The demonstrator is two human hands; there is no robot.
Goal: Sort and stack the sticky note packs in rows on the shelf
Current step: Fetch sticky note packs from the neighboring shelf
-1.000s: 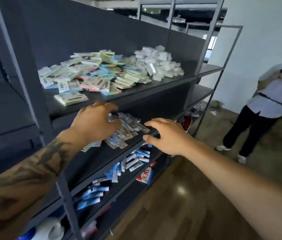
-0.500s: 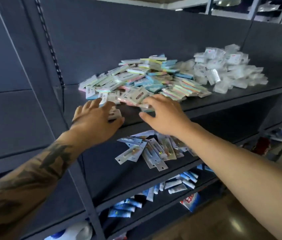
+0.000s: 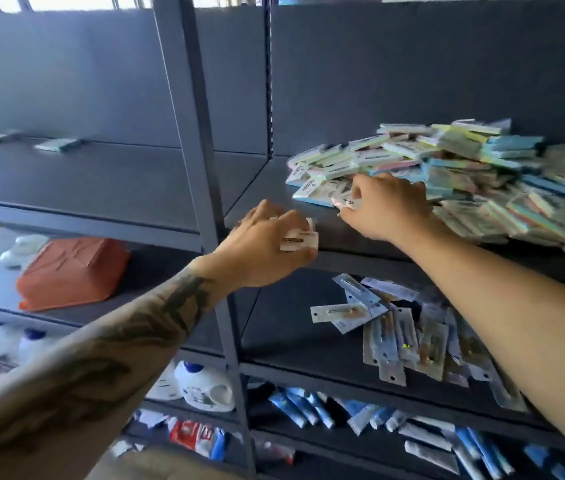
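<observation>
Dark metal shelf (image 3: 371, 237) under sticky note packs (image 3: 454, 174)

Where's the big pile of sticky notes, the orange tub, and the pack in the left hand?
pile of sticky notes (image 3: 464, 174), head view, middle of heap.
orange tub (image 3: 69, 271), head view, upturned bottom.
pack (image 3: 300, 240), head view, its label, in left hand (image 3: 267, 247).
</observation>
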